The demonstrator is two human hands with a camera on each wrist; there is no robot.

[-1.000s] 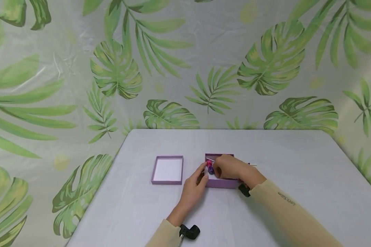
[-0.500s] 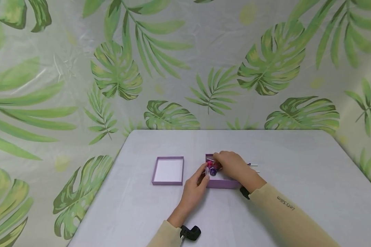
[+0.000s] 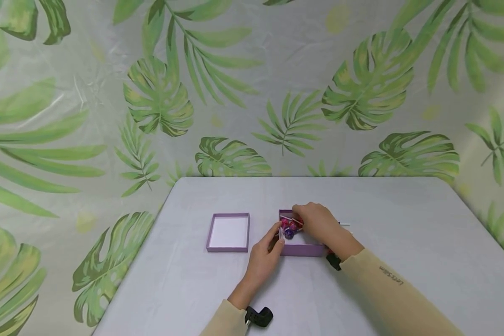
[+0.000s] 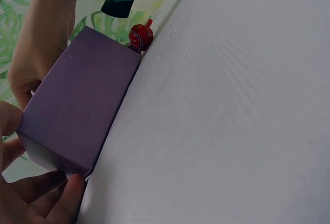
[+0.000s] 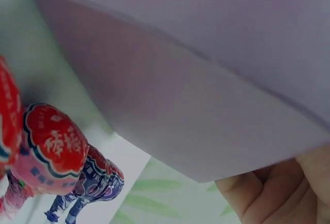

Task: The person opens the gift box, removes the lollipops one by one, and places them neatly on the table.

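An uncovered purple box stands on the table in the head view, several wrapped lollipops lying inside at its left. My left hand grips the box's left side; in the left wrist view its fingers bend round the box's lower corner. Bent over the box from the right, my right hand has its fingertips down among the lollipops at the back. A white stick and a red wrapper show beside those fingers. I cannot tell whether they pinch a lollipop, since the hand's back hides the tips.
Left of the box lies a shallow purple lid, its white inside facing up. Past the right hand a white stick pokes out; red and blue wrapped lollipops sit outside the box on that side. Leaf-print cloth hangs behind the table.
My right hand has moved from the middle of the box toward its back, and more of the lollipops at the left shows. My left hand keeps its place on the box.
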